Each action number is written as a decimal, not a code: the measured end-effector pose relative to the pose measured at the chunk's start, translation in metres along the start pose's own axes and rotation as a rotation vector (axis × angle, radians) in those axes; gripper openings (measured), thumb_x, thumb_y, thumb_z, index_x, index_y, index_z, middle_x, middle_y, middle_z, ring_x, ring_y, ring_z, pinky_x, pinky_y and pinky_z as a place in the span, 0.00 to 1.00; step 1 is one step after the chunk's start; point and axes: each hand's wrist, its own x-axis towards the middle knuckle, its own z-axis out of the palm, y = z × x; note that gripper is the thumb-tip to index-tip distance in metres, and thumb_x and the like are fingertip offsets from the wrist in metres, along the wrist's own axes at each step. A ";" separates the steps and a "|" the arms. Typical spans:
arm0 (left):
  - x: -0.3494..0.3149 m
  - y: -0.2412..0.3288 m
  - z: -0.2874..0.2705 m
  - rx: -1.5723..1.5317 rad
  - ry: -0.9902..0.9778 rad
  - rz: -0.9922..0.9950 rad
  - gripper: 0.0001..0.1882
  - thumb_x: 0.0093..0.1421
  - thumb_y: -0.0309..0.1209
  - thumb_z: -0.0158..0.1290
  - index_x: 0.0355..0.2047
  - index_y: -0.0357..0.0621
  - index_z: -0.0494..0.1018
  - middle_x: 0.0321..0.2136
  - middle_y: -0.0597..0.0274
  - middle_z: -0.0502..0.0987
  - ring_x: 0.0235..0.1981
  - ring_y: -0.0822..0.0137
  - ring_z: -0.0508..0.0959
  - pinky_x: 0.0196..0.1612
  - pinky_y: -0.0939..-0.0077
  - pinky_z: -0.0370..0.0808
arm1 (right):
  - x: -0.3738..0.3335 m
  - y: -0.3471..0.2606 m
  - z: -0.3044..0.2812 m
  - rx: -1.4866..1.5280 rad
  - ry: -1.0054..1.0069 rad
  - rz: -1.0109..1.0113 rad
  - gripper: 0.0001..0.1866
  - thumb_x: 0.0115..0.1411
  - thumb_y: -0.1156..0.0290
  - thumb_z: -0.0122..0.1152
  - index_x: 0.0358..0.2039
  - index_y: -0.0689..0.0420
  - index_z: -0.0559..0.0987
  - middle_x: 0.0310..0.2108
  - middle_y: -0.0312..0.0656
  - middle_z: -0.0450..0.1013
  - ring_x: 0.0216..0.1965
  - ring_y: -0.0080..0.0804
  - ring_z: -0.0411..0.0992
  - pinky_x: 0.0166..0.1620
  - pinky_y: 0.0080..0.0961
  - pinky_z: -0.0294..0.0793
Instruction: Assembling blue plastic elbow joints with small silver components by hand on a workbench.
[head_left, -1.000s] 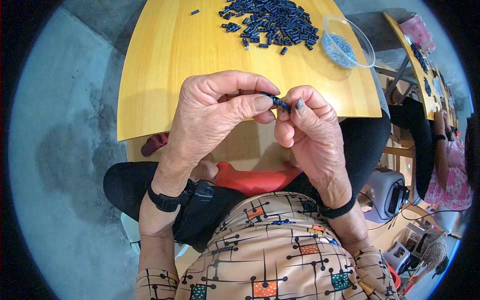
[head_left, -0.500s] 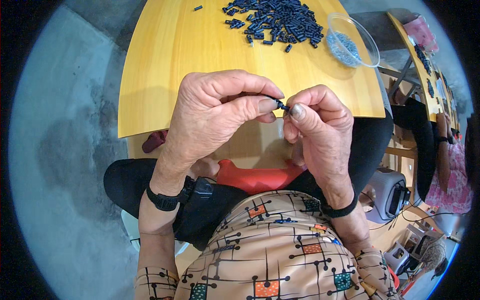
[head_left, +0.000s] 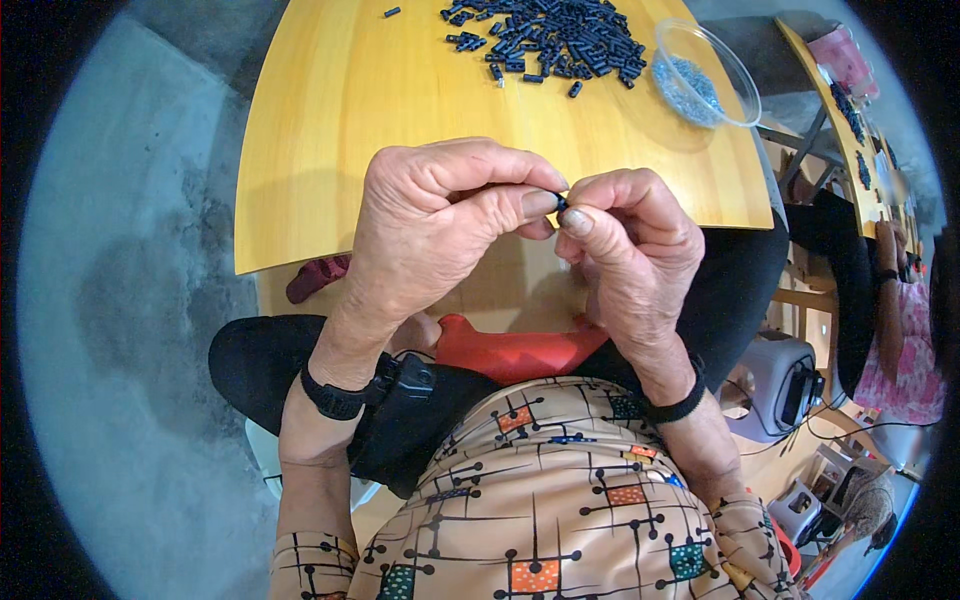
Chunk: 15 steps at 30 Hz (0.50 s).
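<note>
Pinching at centre frame: left hand and right hand meet fingertip to fingertip just above the near edge of the yellow wooden worktop. Between them sits a small dark plastic piece, only a sliver of it visible. Left thumb and forefinger closed tight on it from the left; right thumb and forefinger closed against it from the right. Remaining fingers of both hands curled in toward the palms. Which hand carries more of the piece cannot be told, as the fingertips cover most of it.

Far side of the worktop: loose pile of small dark pieces, same kind, spread wide, with one stray piece well apart to the left. Just right of the pile, a clear plastic bowl near the worktop's right corner, holding fine grey bits.

Black band on the left wrist; thin black band on the right wrist. Patterned tan shirt at lower frame, red item on the lap beneath the hands. Grey concrete floor to the left. Another person sits at the right rim beside a second worktop.
</note>
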 end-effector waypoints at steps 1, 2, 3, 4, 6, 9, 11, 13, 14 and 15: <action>0.000 0.000 0.000 -0.002 0.011 -0.018 0.05 0.51 0.20 0.56 0.29 0.35 0.77 0.22 0.61 0.77 0.23 0.74 0.76 0.28 0.85 0.74 | 0.001 0.002 -0.001 -0.028 -0.006 -0.019 0.05 0.52 0.77 0.61 0.28 0.63 0.74 0.22 0.37 0.74 0.21 0.15 0.69 0.25 0.10 0.69; 0.000 0.000 0.000 -0.001 0.024 -0.035 0.05 0.50 0.20 0.56 0.29 0.35 0.77 0.22 0.62 0.76 0.24 0.74 0.76 0.27 0.84 0.73 | 0.002 0.004 -0.001 -0.053 -0.014 -0.038 0.05 0.52 0.77 0.61 0.28 0.63 0.74 0.22 0.37 0.74 0.21 0.15 0.69 0.25 0.10 0.69; 0.000 0.000 0.000 0.000 0.023 -0.036 0.05 0.50 0.20 0.56 0.29 0.35 0.77 0.22 0.62 0.76 0.24 0.74 0.76 0.27 0.84 0.73 | 0.003 0.004 0.000 -0.052 -0.012 -0.038 0.05 0.52 0.77 0.61 0.28 0.63 0.74 0.22 0.37 0.74 0.21 0.15 0.69 0.25 0.10 0.69; 0.001 0.000 0.000 -0.005 0.020 -0.025 0.05 0.50 0.20 0.56 0.29 0.35 0.76 0.22 0.61 0.76 0.24 0.73 0.76 0.28 0.84 0.73 | 0.004 0.002 0.000 -0.011 -0.014 -0.031 0.06 0.52 0.77 0.61 0.28 0.63 0.74 0.22 0.37 0.74 0.21 0.15 0.69 0.25 0.10 0.69; 0.002 0.000 -0.001 -0.009 0.018 -0.014 0.05 0.51 0.20 0.56 0.29 0.35 0.76 0.23 0.61 0.76 0.25 0.73 0.76 0.29 0.83 0.73 | 0.005 0.000 0.001 0.030 -0.016 -0.025 0.06 0.52 0.77 0.62 0.28 0.63 0.74 0.22 0.37 0.74 0.21 0.15 0.69 0.24 0.10 0.69; 0.001 0.000 -0.002 -0.041 0.010 0.001 0.05 0.51 0.19 0.55 0.30 0.34 0.76 0.25 0.61 0.76 0.26 0.72 0.76 0.30 0.83 0.74 | 0.005 -0.001 -0.002 0.012 -0.006 0.057 0.07 0.51 0.76 0.63 0.29 0.64 0.74 0.22 0.37 0.74 0.20 0.15 0.69 0.23 0.10 0.68; 0.001 -0.002 -0.002 -0.046 -0.007 0.032 0.05 0.51 0.19 0.54 0.30 0.34 0.75 0.26 0.60 0.76 0.26 0.72 0.76 0.31 0.83 0.74 | 0.004 0.002 -0.004 0.083 -0.031 0.107 0.07 0.50 0.75 0.64 0.28 0.64 0.75 0.22 0.37 0.74 0.19 0.15 0.68 0.21 0.09 0.67; 0.001 -0.004 -0.001 -0.057 -0.008 0.019 0.05 0.51 0.19 0.55 0.30 0.34 0.75 0.26 0.60 0.76 0.26 0.72 0.76 0.31 0.83 0.74 | 0.001 0.001 -0.006 0.089 -0.034 0.127 0.07 0.51 0.75 0.63 0.27 0.63 0.76 0.21 0.37 0.74 0.18 0.15 0.68 0.21 0.09 0.66; 0.001 -0.004 -0.001 -0.070 -0.009 0.007 0.05 0.50 0.19 0.55 0.30 0.34 0.75 0.26 0.60 0.76 0.26 0.72 0.76 0.31 0.83 0.74 | 0.000 0.001 -0.007 0.093 -0.036 0.147 0.06 0.51 0.75 0.63 0.27 0.63 0.76 0.21 0.37 0.74 0.18 0.15 0.68 0.20 0.09 0.65; 0.002 -0.004 -0.001 -0.068 -0.011 0.006 0.05 0.50 0.19 0.55 0.30 0.34 0.75 0.26 0.60 0.76 0.26 0.72 0.76 0.31 0.83 0.74 | 0.000 0.001 -0.007 0.095 -0.035 0.147 0.06 0.51 0.75 0.63 0.27 0.63 0.76 0.21 0.37 0.74 0.18 0.15 0.68 0.20 0.09 0.65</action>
